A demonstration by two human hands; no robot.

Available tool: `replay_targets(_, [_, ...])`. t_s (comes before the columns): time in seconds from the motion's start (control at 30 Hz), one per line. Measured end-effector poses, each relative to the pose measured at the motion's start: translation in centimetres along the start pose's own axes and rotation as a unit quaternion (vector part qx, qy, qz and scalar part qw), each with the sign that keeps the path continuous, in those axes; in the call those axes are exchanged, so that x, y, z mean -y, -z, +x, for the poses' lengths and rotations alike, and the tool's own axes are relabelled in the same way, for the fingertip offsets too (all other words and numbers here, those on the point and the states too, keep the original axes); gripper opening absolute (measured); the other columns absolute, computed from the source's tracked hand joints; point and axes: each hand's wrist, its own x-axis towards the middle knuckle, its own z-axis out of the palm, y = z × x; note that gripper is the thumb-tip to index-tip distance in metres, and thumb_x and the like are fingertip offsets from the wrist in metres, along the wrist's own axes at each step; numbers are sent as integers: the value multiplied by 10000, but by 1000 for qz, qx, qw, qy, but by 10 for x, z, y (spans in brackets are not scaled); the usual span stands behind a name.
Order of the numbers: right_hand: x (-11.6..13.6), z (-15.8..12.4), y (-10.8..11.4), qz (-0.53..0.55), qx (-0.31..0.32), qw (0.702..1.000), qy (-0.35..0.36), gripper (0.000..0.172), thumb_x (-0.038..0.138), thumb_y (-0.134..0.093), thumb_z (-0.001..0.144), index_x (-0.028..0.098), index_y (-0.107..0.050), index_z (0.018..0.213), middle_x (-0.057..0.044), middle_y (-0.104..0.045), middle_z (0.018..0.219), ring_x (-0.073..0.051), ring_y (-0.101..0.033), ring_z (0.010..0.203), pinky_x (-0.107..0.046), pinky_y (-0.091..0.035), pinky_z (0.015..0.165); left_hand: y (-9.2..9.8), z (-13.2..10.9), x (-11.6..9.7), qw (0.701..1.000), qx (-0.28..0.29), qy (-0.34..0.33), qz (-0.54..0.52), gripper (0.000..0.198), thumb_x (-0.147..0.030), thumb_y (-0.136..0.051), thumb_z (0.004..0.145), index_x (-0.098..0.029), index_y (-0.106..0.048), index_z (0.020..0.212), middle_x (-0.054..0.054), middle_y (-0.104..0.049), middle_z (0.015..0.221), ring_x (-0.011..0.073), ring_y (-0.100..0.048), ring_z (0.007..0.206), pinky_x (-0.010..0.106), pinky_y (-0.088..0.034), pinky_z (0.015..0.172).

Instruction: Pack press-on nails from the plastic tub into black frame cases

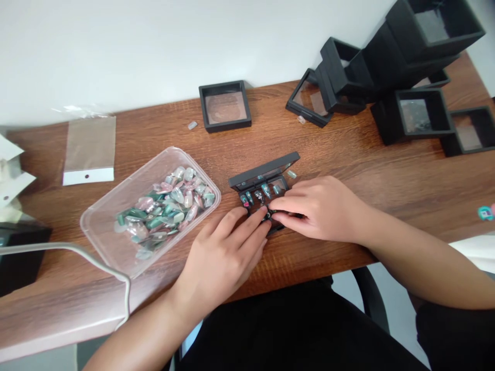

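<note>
A small black hinged display case (264, 171) with a clear window in its raised lid stands open on the table. Teal press-on nails (266, 190), some with silver and pink decorations, sit in a row inside. My left hand (228, 252) lies across the case's near left side, fingers stretched out, fingertips among the decorated pieces. From the right, my right hand (323, 208) reaches in with thumb and forefinger pinched on a small dark decorated nail (269, 213). The fingers hide much of that nail and the case's near part.
Left of the case is a clear plastic tub (106, 237) of loose press-on nails (166, 206). Farther off lie a clear bag (91, 144) and a black frame box (225, 123). Several black boxes (412, 111) are piled at right. A white cable (88, 255) crosses the left edge.
</note>
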Motion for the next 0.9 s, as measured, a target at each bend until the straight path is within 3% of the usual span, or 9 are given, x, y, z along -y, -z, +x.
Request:
replay_targets(0.63, [3, 0, 3, -4, 11, 999, -31, 175, 296, -573, 945, 202, -720, 927, 9, -739, 761, -157, -645, 637, -303, -264, 527, 1, 3, 0, 1000, -5, 1, 0, 255, -267, -634, 948, -204, -708, 1184, -19, -672, 1326, 253, -618, 1125, 395, -557, 928])
replay_targets(0.9, [1, -1, 2, -4, -10, 1000, -9, 186, 287, -558, 960, 205, -724, 940, 8, -741, 779, -146, -640, 648, -307, -295, 542, 2, 1, 0, 1000, -14, 2, -2, 263, -277, -623, 958, -212, -695, 1203, 30, -651, 1355, 251, -641, 1122, 402, -552, 928])
